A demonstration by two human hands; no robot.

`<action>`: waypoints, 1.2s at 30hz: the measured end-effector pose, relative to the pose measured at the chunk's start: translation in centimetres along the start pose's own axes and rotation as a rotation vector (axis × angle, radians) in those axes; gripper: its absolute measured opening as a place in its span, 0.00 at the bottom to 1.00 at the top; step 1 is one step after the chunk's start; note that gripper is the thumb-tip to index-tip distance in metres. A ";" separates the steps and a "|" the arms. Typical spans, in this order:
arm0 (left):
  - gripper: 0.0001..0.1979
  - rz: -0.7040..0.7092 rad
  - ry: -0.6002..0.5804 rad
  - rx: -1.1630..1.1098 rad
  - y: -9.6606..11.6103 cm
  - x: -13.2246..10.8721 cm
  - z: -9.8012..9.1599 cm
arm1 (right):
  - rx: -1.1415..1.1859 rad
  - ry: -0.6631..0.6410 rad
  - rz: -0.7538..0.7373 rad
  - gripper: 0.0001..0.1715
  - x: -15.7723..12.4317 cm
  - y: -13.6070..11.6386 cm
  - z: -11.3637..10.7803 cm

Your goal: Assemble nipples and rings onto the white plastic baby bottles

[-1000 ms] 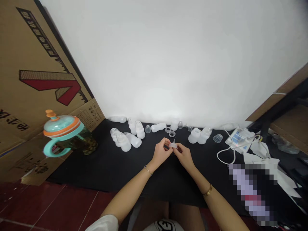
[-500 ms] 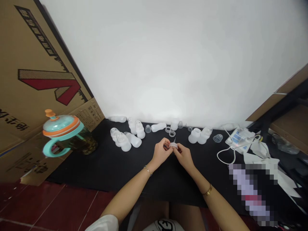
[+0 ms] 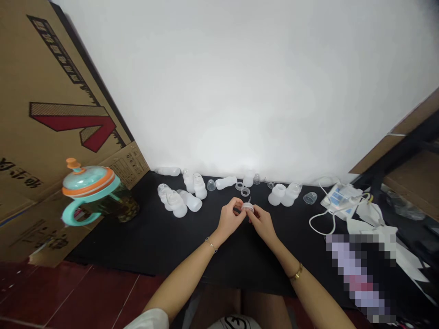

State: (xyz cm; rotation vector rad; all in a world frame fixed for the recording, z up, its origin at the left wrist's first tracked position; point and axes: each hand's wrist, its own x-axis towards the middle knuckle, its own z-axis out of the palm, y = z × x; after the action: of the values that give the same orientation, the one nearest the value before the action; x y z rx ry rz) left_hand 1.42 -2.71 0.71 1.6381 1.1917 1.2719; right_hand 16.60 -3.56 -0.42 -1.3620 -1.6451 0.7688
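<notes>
Left hand (image 3: 228, 217) and right hand (image 3: 262, 224) meet at centre over black cloth (image 3: 144, 246), fingers closed, pinching a small clear plastic collar (image 3: 247, 208) from either side, a thin tip standing up from it. Just beyond, at 12 o'clock, two clear rings (image 3: 245, 188) lie flat. Frosted bottles (image 3: 176, 203) cluster at 11 o'clock, more bottles (image 3: 279, 195) at 1 o'clock. Farther out: teal-and-orange lidded mug (image 3: 89, 182) at 10 o'clock, white corded device (image 3: 339, 199) at 2 o'clock, cardboard box (image 3: 58, 105) beside white wall (image 3: 240, 91).
</notes>
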 end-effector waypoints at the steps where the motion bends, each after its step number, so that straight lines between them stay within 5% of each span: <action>1: 0.05 -0.004 -0.006 -0.007 0.0 0.0 0.0 | 0.018 -0.002 0.009 0.20 0.0 0.0 0.0; 36: 0.07 -0.002 -0.025 0.132 -0.8 0.3 -0.2 | -0.009 0.006 -0.020 0.20 0.2 1.0 0.3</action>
State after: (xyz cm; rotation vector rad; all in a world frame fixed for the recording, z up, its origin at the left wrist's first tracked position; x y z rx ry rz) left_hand 1.12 -2.19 0.14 1.7415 1.2851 1.1899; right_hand 16.80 -3.16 -1.35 -1.3504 -1.6569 0.7457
